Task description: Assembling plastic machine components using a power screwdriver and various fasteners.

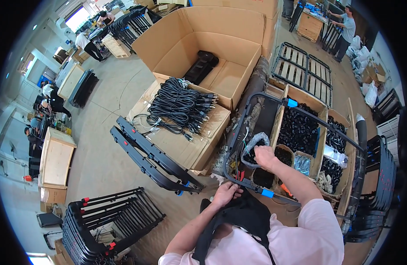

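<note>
My right hand (265, 158) reaches over a plastic-lined tub (259, 139) of small dark parts; its fingertips are hidden. Across the parts bench lies a black tubular frame (241, 115) with rounded corners and blue clips (292, 103). Close to the frame's near left corner is my left hand (227, 194), fingers pinched together in front of my black apron (232, 216). Whatever they may hold is too small to make out. Beside the tub stand a round container of dark parts (284, 155) and a tray of silvery screws (302, 164).
A wooden bin of black plastic fittings (300, 128) sits at the right. Bundled black cables (179, 106) lie on a carton before a large open box (230, 81). Black folded frames (152, 159) lean at the left; more are stacked at lower left (111, 225). Several people work farther off.
</note>
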{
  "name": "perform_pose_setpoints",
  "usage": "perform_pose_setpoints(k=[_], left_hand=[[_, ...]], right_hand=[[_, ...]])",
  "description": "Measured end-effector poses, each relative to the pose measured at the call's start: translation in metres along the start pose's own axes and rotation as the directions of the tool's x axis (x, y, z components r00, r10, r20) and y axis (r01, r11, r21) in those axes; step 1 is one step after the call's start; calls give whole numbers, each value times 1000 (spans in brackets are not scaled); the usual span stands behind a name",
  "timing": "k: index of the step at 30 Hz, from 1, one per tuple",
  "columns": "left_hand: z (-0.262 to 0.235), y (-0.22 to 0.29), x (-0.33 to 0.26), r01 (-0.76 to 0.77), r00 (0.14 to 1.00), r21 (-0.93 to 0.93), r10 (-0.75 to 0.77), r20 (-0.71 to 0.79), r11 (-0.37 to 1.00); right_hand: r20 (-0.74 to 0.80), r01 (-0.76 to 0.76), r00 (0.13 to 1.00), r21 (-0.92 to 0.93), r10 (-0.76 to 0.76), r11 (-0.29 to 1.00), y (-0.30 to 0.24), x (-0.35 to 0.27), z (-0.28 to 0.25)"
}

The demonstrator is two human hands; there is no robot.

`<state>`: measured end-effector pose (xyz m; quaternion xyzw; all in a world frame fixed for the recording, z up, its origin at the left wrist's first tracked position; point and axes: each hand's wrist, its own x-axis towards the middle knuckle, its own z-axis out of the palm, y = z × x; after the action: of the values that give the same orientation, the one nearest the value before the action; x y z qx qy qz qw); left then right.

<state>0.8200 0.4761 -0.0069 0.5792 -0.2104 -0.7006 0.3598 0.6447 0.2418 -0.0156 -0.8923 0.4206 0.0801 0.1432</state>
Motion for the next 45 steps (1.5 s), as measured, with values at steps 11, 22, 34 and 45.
perform_pose_setpoints(k=[11, 22, 34, 45], left_hand=[[-7, -4, 7, 0, 999, -9, 1, 39, 1000], [-9, -4, 9, 5, 999, 39, -7, 50, 999], [-9, -6, 7, -9, 999, -17, 9, 46, 1000], [0, -10, 10, -247, 967, -129, 237, -89, 960]], right_hand=[[-52, 78, 996, 177, -70, 981, 10, -3, -25], [92, -177, 984, 609, 154, 773, 14, 5, -26], [268, -286, 955, 946, -127, -156, -40, -33, -68], [7, 106, 983, 791, -182, 602, -143, -83, -24]])
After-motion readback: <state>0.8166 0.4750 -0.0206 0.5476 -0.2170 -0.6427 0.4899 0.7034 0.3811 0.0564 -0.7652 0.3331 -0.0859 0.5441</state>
